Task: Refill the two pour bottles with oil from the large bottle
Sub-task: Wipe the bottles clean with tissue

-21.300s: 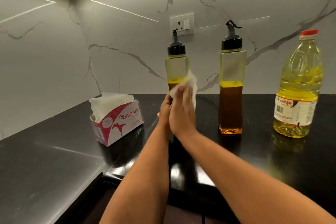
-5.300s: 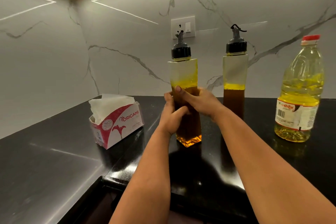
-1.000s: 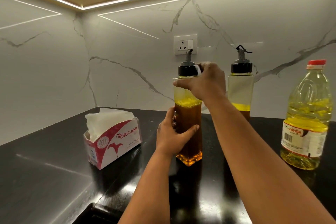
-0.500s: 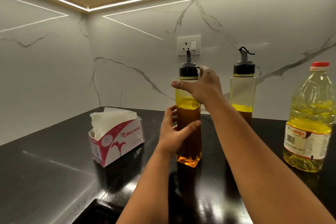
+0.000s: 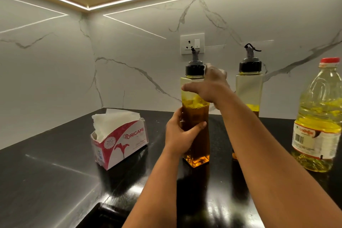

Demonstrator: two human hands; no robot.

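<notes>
The near pour bottle (image 5: 195, 114), square with a black spout cap, stands on the black counter (image 5: 55, 172), a little over half full of amber oil. My left hand (image 5: 180, 135) grips its lower body. My right hand (image 5: 209, 89) wraps its shoulder just below the cap, thumb across the front and fingers blurred behind. A scrap of white shows at those fingertips. The second pour bottle (image 5: 249, 87) stands behind my right forearm, with its lower half hidden. At the far right is the large bottle (image 5: 320, 116) of yellow oil, red cap on.
An open Origami tissue box (image 5: 120, 140) sits left of the bottles. A wall socket (image 5: 192, 43) is behind the near bottle's spout. The marble walls meet in a corner at the back left. A dark recess (image 5: 103, 216) lies at the counter's front edge.
My right hand has slid down from the black cap to the bottle's shoulder. My left hand keeps its hold low on the bottle. The view has tilted slightly upward.
</notes>
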